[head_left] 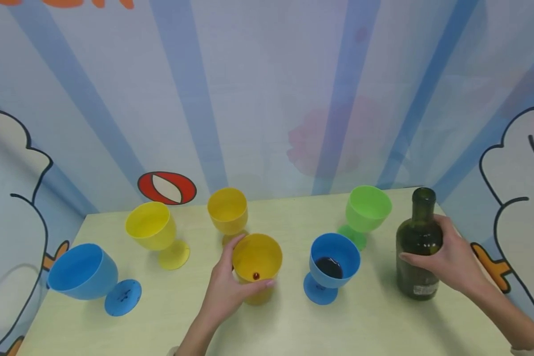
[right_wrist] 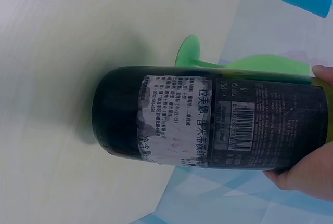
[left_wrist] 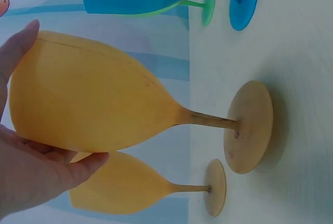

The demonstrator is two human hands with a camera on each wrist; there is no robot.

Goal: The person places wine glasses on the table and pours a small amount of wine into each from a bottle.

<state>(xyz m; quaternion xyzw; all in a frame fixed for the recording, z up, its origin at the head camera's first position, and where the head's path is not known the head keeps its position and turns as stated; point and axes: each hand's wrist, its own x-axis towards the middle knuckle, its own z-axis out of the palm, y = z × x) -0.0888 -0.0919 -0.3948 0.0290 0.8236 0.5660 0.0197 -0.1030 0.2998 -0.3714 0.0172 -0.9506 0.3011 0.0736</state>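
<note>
My left hand (head_left: 224,287) grips the bowl of an orange-yellow wine glass (head_left: 258,254), thumb on the near side. A small dark red drop shows at the bottom of that glass. In the left wrist view, its stem and round foot (left_wrist: 250,128) appear upright over the table. At the right, my right hand (head_left: 456,254) holds a dark green wine bottle (head_left: 417,277) around its body, the neck pointing up. The right wrist view shows its printed back label (right_wrist: 174,120). Between the hands stands a blue wine glass (head_left: 325,294) with dark liquid inside.
Behind the left hand stands another orange-yellow glass (head_left: 227,210). A yellow glass (head_left: 151,227) and a blue one (head_left: 82,274) are farther left. Near the bottle is a green glass (head_left: 368,210). A printed backdrop (head_left: 267,99) rises behind the pale table (head_left: 356,329).
</note>
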